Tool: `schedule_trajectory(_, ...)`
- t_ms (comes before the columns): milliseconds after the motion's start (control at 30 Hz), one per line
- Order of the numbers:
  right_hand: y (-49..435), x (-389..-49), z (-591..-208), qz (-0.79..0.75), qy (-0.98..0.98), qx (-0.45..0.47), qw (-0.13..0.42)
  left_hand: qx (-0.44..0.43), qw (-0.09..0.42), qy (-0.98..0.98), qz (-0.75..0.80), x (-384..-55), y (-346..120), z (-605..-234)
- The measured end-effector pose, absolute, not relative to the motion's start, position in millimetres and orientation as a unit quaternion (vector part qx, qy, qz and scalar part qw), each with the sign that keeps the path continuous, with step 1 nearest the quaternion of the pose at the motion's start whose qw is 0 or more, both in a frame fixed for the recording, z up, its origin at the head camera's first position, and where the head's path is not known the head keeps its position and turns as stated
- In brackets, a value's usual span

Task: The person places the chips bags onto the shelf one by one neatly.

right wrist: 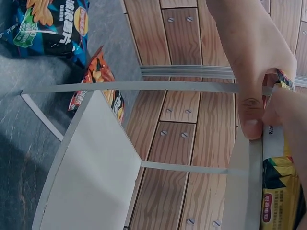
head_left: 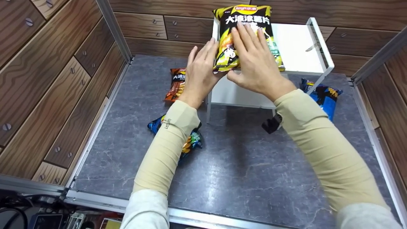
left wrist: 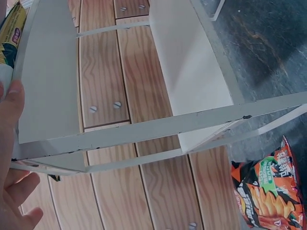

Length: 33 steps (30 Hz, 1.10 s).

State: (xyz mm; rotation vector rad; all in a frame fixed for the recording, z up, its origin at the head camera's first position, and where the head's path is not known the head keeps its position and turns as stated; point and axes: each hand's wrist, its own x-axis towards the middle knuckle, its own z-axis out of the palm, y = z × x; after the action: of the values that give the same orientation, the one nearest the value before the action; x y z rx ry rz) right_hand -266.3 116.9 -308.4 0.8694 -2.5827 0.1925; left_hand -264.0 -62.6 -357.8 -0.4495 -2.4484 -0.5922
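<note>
A black and yellow bag of chips lies face up on the top board of a small white two-tier rack. My right hand rests on the front of the bag, its fingers straight and pointing away from me. Along the left edge of bag and rack stands my left hand, fingers extended. In the left wrist view the left thumb is near the bag's lower end, with the other fingers below the board. The right wrist view shows the bag's end at the rack's edge.
An orange bag of chips lies on the grey floor left of the rack. Nearer stands a blue bag, partly behind my left forearm. Another blue bag is by the rack's right leg. Wood-patterned walls enclose the floor.
</note>
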Motion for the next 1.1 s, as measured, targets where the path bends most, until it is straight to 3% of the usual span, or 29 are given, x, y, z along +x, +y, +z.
schedule_trajectory(533, 155.3, -249.1, -287.4, 0.106, -0.923, 0.316, 0.195, -0.160, 0.287, -0.927, -0.180, -263.9, -63.5, -356.3)
schedule_trajectory(1100, 251.3, -234.7, -291.9, 0.106, -0.954, 0.208, 0.187, -0.159, 0.284, -0.930, -0.171, -264.1, -63.5, -357.7)
